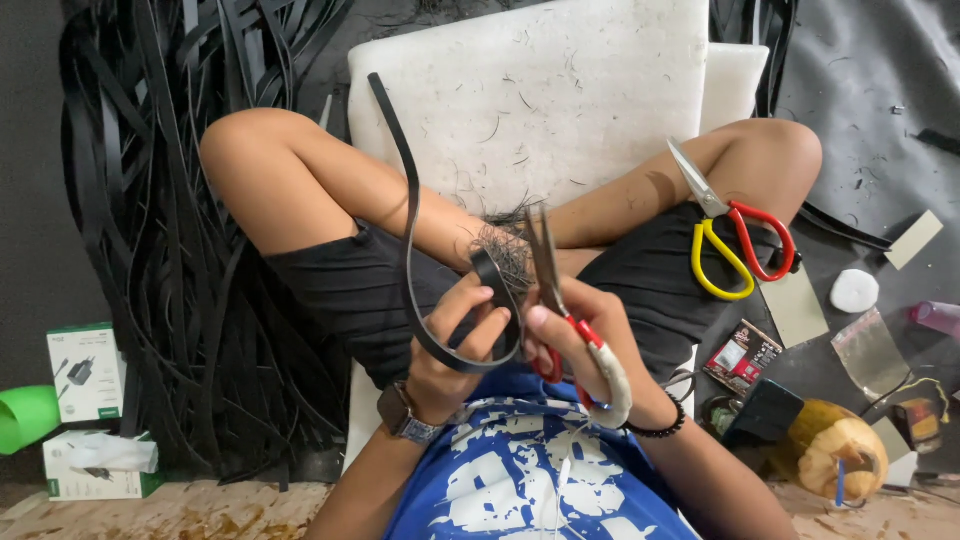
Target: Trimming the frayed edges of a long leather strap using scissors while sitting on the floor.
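My left hand [455, 345] grips a long black rubber strip [410, 210] that loops up from my lap and curls round my fingers. Its end is cut into a fine black fringe [505, 250]. My right hand [580, 340] holds scissors [560, 300] with red, tape-wrapped handles, the blades pointing up right beside the fringe. A second pair of scissors [735, 235], one handle red and one yellow, lies on my right thigh. I sit cross-legged on a white foam pad [560, 90].
A big heap of black strips [150, 230] fills the left. Small boxes [88, 372] and a green cup [25, 415] lie at lower left. On the right are a white disc [853, 290], a small packet [742, 355], a coconut [835, 450] and card pieces [913, 240].
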